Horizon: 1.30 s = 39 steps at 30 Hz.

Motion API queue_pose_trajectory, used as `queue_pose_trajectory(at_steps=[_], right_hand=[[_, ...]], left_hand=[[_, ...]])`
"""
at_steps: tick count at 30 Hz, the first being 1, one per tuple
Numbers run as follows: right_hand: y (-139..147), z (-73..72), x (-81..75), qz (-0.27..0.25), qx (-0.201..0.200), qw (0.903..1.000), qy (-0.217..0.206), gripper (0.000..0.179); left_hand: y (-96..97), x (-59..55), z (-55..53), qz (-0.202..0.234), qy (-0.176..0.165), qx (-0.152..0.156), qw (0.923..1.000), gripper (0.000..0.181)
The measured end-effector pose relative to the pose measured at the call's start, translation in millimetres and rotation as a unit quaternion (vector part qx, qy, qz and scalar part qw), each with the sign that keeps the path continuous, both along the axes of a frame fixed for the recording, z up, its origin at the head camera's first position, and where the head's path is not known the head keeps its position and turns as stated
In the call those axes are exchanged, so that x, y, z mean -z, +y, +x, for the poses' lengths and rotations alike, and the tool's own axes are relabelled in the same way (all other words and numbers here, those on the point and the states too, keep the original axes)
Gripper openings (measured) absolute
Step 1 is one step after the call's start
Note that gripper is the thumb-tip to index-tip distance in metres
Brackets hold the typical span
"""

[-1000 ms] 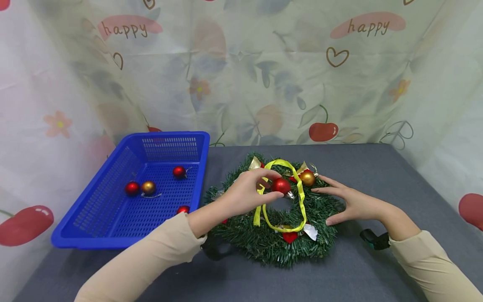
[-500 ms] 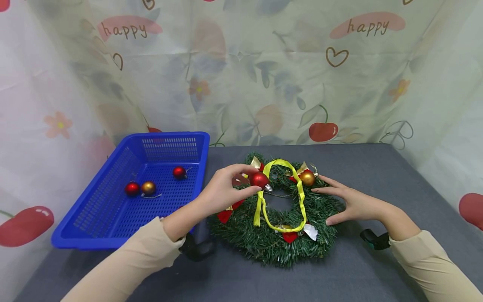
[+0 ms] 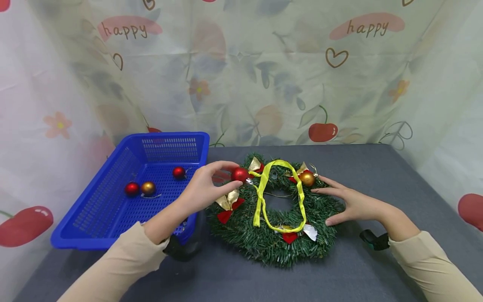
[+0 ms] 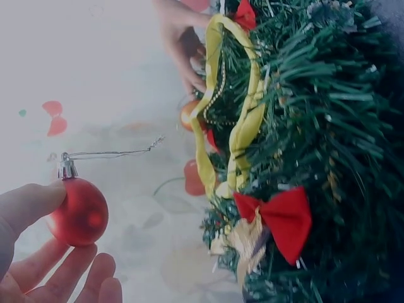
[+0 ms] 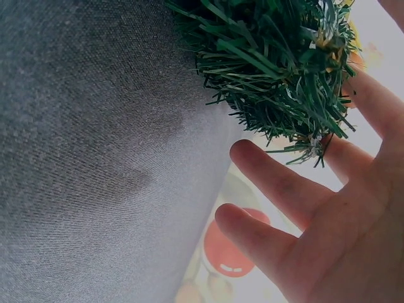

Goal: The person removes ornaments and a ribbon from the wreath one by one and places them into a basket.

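Note:
Between thumb and fingers, my left hand (image 3: pixel 205 184) pinches a shiny red Christmas ball (image 3: pixel 239 175) with a silver cap and a wire hanger. In the head view the ball overlaps the upper left of a green wreath (image 3: pixel 264 247). My right hand (image 3: pixel 352 202) lies with spread fingers at the wreath's right edge, fingertips against the greenery. By those fingertips, a gold ball (image 3: pixel 307 178) sits on the wreath. A yellow ribbon (image 3: pixel 302 201) loops over the wreath's middle. Red and gold bows decorate it, one red bow (image 4: pixel 278 218) showing large in the left wrist view.
Left of the wreath stands a blue plastic basket (image 3: pixel 130 242). Inside it lie a red ball (image 3: pixel 132 188), a gold ball (image 3: pixel 149 188) and another red ball (image 3: pixel 179 172). Grey cloth (image 3: pixel 286 285) covers the table, and a printed curtain (image 3: pixel 241 75) hangs behind.
My left hand has moved left with the red ball, from over the wreath's centre to its upper left, uncovering the bow at the left. The right hand has stayed in place.

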State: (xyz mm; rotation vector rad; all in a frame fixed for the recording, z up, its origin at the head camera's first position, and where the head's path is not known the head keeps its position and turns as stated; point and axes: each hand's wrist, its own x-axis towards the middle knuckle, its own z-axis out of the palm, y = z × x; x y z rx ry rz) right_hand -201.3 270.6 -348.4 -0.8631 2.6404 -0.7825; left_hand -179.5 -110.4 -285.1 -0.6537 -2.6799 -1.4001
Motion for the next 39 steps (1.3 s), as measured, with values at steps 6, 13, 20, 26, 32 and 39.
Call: queue_pose_trajectory(at_steps=[6, 13, 20, 26, 32, 39], right_hand=[[0.1, 0.2, -0.5, 0.001, 0.001, 1.0, -0.004, 0.075], [0.2, -0.5, -0.7, 0.003, 0.001, 1.0, 0.0, 0.075], [-0.2, -0.3, -1.9, 0.006, 0.002, 1.0, -0.001, 0.075], [-0.4, -0.4, -1.6, 0.005, -0.001, 1.0, 0.002, 0.075], [-0.7, 0.2, -1.6, 0.004, 0.0, 1.0, 0.001, 0.075], [0.0, 0.6, 0.0, 0.006, 0.003, 1.0, -0.001, 0.075]], left_hand=[[-13.8, -1.8, -1.7, -0.005, -0.002, -0.023, 0.9997, 0.039], [-27.6, -8.9, -1.6, -0.01, -0.008, -0.045, 0.9989, 0.039], [-39.1, -18.8, 1.1, -0.018, -0.002, -0.067, 0.9976, 0.04], [-48.5, -21.0, 0.1, -0.026, 0.004, -0.087, 0.9959, 0.041], [-60.5, -20.3, -3.2, -0.034, 0.011, -0.104, 0.9939, 0.043], [-74.9, -19.5, -6.5, -0.037, 0.003, -0.12, 0.9921, 0.046]])
